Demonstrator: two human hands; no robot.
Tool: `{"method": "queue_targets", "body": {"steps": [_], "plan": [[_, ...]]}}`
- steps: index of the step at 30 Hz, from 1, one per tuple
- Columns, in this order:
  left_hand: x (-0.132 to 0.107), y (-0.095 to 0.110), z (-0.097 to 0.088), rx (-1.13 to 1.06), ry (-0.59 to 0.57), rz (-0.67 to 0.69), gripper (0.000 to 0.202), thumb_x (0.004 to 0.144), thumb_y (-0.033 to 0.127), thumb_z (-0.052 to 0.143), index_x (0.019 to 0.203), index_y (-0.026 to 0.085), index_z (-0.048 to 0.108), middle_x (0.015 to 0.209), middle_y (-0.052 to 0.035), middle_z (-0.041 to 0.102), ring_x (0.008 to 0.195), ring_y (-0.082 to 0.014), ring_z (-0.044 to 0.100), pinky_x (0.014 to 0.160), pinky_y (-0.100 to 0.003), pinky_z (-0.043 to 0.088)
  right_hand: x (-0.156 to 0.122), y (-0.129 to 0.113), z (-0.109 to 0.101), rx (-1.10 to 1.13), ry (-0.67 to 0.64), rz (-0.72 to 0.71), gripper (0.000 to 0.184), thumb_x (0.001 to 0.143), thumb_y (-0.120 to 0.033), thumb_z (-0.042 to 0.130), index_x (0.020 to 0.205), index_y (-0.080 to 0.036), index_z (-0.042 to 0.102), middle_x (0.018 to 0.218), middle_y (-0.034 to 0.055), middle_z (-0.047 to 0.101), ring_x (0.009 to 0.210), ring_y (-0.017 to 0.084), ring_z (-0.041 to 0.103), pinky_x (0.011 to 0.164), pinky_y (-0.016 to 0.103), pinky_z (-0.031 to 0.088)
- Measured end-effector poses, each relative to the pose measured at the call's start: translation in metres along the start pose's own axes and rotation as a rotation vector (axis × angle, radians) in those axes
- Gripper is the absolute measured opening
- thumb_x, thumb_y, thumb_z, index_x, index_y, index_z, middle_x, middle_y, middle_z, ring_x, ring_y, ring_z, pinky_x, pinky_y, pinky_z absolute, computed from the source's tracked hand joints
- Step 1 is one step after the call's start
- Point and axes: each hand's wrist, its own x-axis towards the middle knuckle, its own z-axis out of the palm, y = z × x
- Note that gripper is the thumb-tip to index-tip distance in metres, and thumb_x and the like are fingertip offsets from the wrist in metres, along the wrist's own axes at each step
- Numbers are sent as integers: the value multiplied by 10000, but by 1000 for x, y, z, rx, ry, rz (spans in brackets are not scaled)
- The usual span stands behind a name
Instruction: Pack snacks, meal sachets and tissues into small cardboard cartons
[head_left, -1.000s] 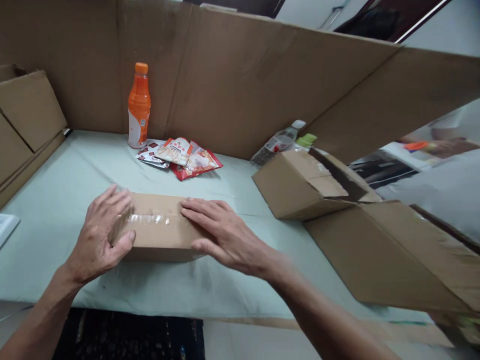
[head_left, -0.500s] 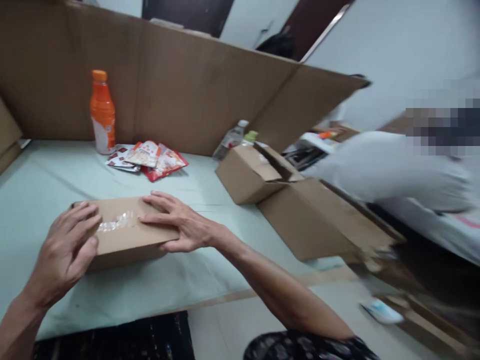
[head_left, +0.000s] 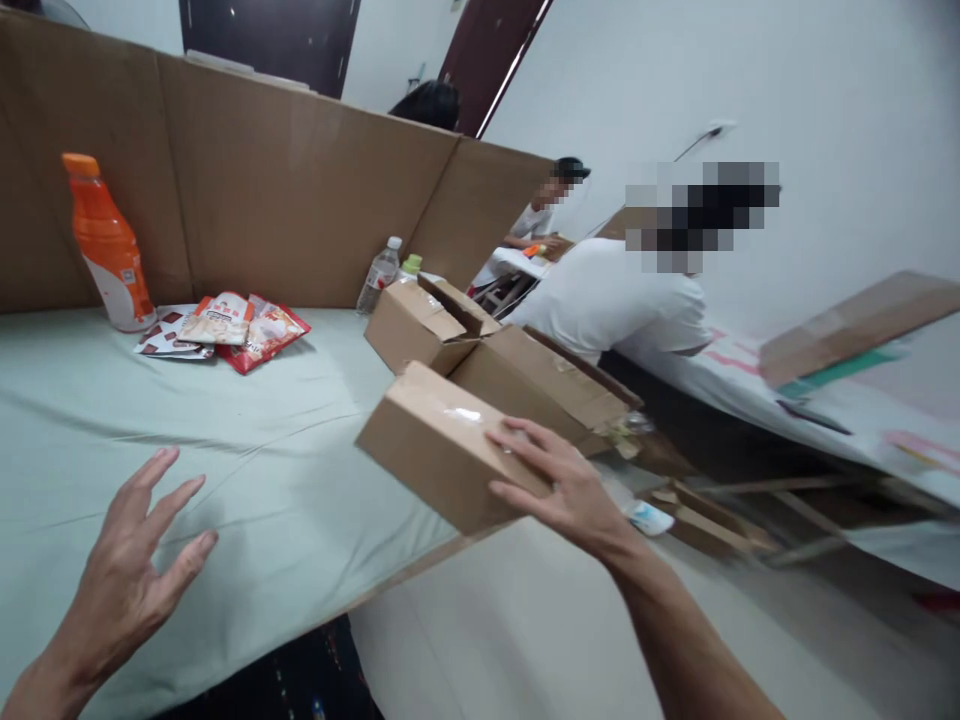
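While the right hand [head_left: 559, 480] grips the taped box [head_left: 435, 440] by its right end, holding it tilted above the edge of the worktop [head_left: 262, 450], the left hand [head_left: 142, 560] hovers open and empty. Carrying looks the step; one-handed, it calls for a firm hold.

Left hand [head_left: 131, 580] hangs open at lower left, palm down, fingers fanned wide, thumb out to the side, gripping nothing. Right arm reaches out long from the lower right, forearm bare and nearly straight, and the right hand [head_left: 559, 480] clamps the box [head_left: 439, 440], fingers splayed across its top, thumb on the near side
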Motion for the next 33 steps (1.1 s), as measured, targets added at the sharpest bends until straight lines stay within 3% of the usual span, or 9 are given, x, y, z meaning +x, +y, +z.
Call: {"method": "queue_targets", "body": {"steps": [4, 8, 14, 17, 20, 23, 27, 30, 33], "plan": [[1, -2, 17, 6, 5, 88, 323, 1023, 353, 545, 1307, 209, 600, 1480, -185, 540, 1349, -422, 564, 982, -622, 577, -9, 52, -11, -119, 100, 267, 628, 801, -618, 654, 1290, -231, 731, 1412, 162, 601, 1329, 386, 570, 1138, 577, 433], [-2, -3, 28, -15, -4, 89, 309, 1012, 343, 556, 1294, 233, 619, 1450, -153, 583, 1362, -396, 565, 1003, -585, 573, 10, 61, -5, -191, 84, 297, 621, 814, -591, 588, 1286, -209, 718, 1392, 173, 633, 1328, 379, 577, 1128, 575, 443], [-13, 3, 29, 0, -86, 37, 288, 990, 306, 567, 1251, 235, 666, 1427, -146, 624, 1365, -356, 572, 1046, -554, 564, 22, 45, 16, -414, 165, 332, 646, 902, -580, 433, 1372, -196, 654, 1321, 221, 678, 1222, 454, 620, 928, 662, 508], [-21, 0, 22, 2, -163, -31, 301, 971, 274, 570, 1243, 217, 687, 1460, -156, 607, 1394, -353, 548, 1089, -564, 540, 21, 25, 21, -460, 310, 210, 644, 950, -572, 430, 1435, -190, 612, 1262, 263, 687, 1277, 530, 564, 941, 744, 446], [-29, -7, 13, 7, -205, -122, 321, 961, 246, 577, 1259, 203, 689, 1480, -163, 593, 1420, -355, 522, 1117, -583, 517, 28, -6, 37, -455, 419, 29, 564, 985, -497, 496, 1480, -240, 575, 1388, 238, 637, 1380, 542, 482, 1021, 779, 378], [-34, -12, 1, 15, -235, -201, 324, 948, 224, 602, 1257, 190, 695, 1477, -169, 595, 1429, -357, 514, 1130, -581, 510, 44, -48, 85, -362, 426, -169, 478, 991, -445, 520, 1394, -209, 623, 1429, 227, 619, 1373, 488, 524, 1047, 714, 426], [-37, -28, -28, 76, -199, -280, 353, 922, 214, 643, 1272, 194, 690, 1511, -172, 564, 1452, -353, 494, 1147, -569, 501, 58, -123, 184, -75, 87, -382, 453, 999, -473, 458, 1309, -207, 654, 1416, 195, 640, 1295, 388, 615, 966, 553, 543], [-41, -55, -76, 285, 5, -378, 387, 921, 247, 647, 1306, 207, 665, 1559, -173, 509, 1480, -375, 458, 1177, -612, 456, 53, -177, 240, 45, -89, -542, 477, 1008, -446, 433, 1385, -231, 631, 1468, 166, 623, 1325, 367, 603, 1004, 556, 521], [-45, -87, -149, 585, 274, -545, 442, 948, 356, 628, 1357, 186, 617, 1601, -83, 463, 1528, -392, 376, 1257, -630, 332, 49, -205, 264, 92, -100, -658, 513, 1022, -401, 418, 1472, -208, 570, 1518, 164, 585, 1388, 363, 556, 1084, 579, 459]]}}
